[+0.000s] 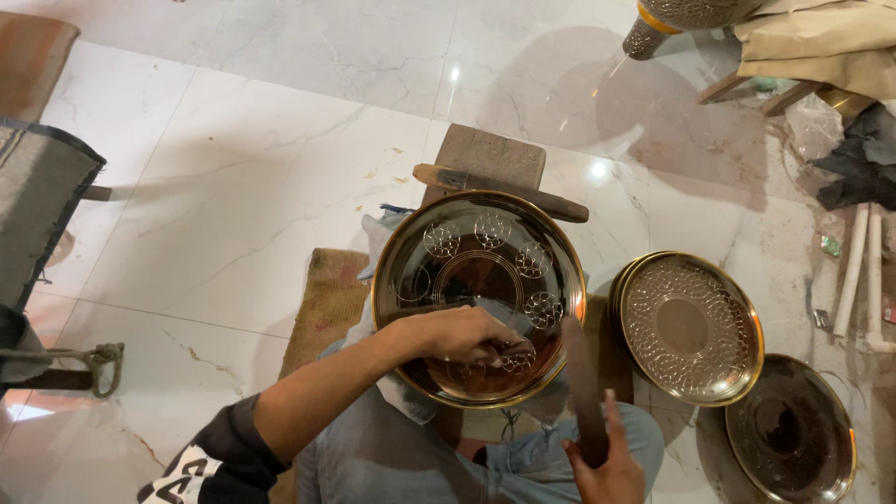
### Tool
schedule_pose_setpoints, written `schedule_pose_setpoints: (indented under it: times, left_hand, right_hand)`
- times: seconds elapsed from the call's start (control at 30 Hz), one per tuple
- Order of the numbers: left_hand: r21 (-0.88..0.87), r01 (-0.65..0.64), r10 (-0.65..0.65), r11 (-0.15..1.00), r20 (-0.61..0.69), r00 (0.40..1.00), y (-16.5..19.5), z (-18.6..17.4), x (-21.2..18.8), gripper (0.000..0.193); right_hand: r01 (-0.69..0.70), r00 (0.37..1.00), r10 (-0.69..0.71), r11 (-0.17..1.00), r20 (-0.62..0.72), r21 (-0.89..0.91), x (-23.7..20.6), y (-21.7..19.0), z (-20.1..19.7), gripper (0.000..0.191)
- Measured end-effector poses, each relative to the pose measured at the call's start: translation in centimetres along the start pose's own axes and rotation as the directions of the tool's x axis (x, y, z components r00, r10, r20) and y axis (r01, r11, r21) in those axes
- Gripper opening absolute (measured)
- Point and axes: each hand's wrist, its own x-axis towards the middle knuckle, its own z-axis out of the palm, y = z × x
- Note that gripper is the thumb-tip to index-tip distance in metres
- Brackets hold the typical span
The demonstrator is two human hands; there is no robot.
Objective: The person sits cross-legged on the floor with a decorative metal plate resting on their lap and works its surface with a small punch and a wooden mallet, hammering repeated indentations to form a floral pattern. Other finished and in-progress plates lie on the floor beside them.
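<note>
Both hands are busy over a big shiny brass plate (479, 297); the left hand (464, 334) is curled shut around a thin metal punch (446, 308), and it rests on the plate near the lower rim, I think to keep the tip steady on one spot; the right hand (602, 467) is closed around a dark wooden mallet (581, 387) that points up beside the plate, held just off to the side; the plate sits tilted on the person's lap and against a wooden block (490, 154), which seems to keep it from sliding; round flower-like patterns run in a ring on its right side, while the left side is plain; a wooden stick (499, 191) lies across the block just behind the plate; a brown mat (327, 299) lies under the left arm; to the right, on the white marble floor (233, 187), sits a stack of patterned plates (689, 327), close enough to reach, and a darker plain plate (791, 429) lies just beside them.
</note>
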Motion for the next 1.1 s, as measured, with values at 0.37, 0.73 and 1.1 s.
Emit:
schedule_pose_setpoints:
  times: [0.37, 0.73, 1.1]
  left_hand:
    - [-0.077, -0.078, 0.057, 0.994, -0.244, 0.968, -1.2, 1.4, -1.1, 0.04]
    - [-0.269, 0.231, -0.354, 0.935, -0.681, 0.64, 1.2, 5.1, -3.8, 0.034]
    - [-0.413, 0.264, -0.473, 0.872, -0.85, 0.231, 1.6, 10.2, -3.0, 0.015]
  right_hand:
    - [0.357, 0.934, -0.357, 0.934, 0.016, -0.013, 2.3, -3.3, -1.7, 0.093]
    - [0.545, 0.802, -0.466, 0.828, 0.373, -0.136, 7.3, -22.2, -9.2, 0.094]
    - [0.817, 0.576, -0.445, 0.354, 0.686, -0.456, 6.2, -29.6, -10.0, 0.089]
